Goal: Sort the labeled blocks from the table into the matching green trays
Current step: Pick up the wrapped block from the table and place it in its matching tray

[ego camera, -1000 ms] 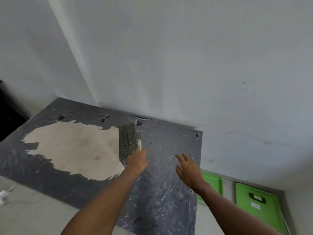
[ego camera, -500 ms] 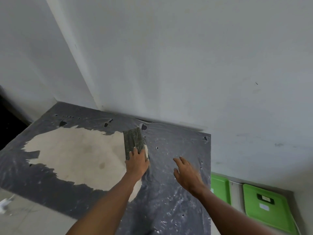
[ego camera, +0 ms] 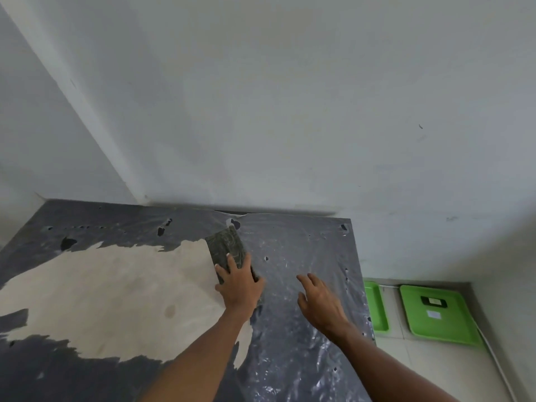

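A dark green-black rectangular block (ego camera: 226, 246) lies flat on the table (ego camera: 304, 256), which is covered in torn dark plastic film with pale bare board showing. My left hand (ego camera: 240, 285) rests on the block's near end, fingers spread over its top and sides. My right hand (ego camera: 320, 304) hovers open to the right, over the film, holding nothing. Two green trays sit on the floor at the right: a narrow slice of one (ego camera: 375, 307) beside the table edge, and another (ego camera: 452, 323) holding a dark block (ego camera: 433, 300) with a white label.
White walls meet in a corner just behind the table. The table's right edge (ego camera: 359, 285) drops to a tiled floor. A white cable (ego camera: 490, 349) runs along the floor past the right tray.
My left hand slid forward onto the block, which now lies flat instead of tipped. The view shifted left, so the trays sit further right. My right hand stayed open.
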`<control>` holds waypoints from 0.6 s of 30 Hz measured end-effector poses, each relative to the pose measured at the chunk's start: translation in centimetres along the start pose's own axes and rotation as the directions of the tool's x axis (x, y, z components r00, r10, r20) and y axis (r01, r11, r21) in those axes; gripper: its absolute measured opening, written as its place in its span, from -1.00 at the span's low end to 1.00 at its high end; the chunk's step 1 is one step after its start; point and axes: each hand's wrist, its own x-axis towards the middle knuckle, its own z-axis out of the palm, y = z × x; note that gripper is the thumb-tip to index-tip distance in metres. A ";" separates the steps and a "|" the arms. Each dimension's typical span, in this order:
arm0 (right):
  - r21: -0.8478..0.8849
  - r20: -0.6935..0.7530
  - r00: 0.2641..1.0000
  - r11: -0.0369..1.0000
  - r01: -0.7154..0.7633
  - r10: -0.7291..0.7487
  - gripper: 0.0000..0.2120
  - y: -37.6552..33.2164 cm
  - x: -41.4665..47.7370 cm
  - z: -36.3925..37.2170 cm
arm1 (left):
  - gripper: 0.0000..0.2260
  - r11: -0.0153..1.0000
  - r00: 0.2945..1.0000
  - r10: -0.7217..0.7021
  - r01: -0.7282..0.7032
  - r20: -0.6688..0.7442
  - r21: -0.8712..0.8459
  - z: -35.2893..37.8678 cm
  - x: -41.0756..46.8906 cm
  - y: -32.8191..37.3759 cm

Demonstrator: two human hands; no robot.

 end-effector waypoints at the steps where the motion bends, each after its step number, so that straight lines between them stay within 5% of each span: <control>1: -0.003 -0.005 1.000 1.000 -0.006 0.006 -0.57 0.1 0.0 -0.3 | -0.43 0.999 0.999 0.029 -0.030 -0.018 -0.018 -0.2 -0.1 0.4; 6: 0.012 -0.057 0.998 0.999 -0.030 0.030 -0.57 0.7 0.3 -2.5 | -0.54 0.958 0.961 0.245 -0.260 -0.127 -0.119 -0.9 -0.5 3.6; 9: 0.027 -0.070 0.997 0.999 -0.039 0.041 -0.59 1.5 -0.1 -3.7 | -0.61 0.851 0.919 0.374 -0.392 -0.122 -0.350 -0.8 -0.9 5.3; 13: 0.054 -0.064 0.995 0.996 -0.073 0.076 -0.63 3.0 -1.0 -4.3 | -0.67 0.712 0.869 0.495 -0.408 -0.004 -0.572 0.0 -1.9 6.5; 18: 0.098 0.016 0.999 0.994 -0.049 0.048 -0.53 4.1 -2.3 -2.8 | -0.63 0.754 0.892 0.449 -0.344 0.057 -0.559 1.4 -2.5 5.7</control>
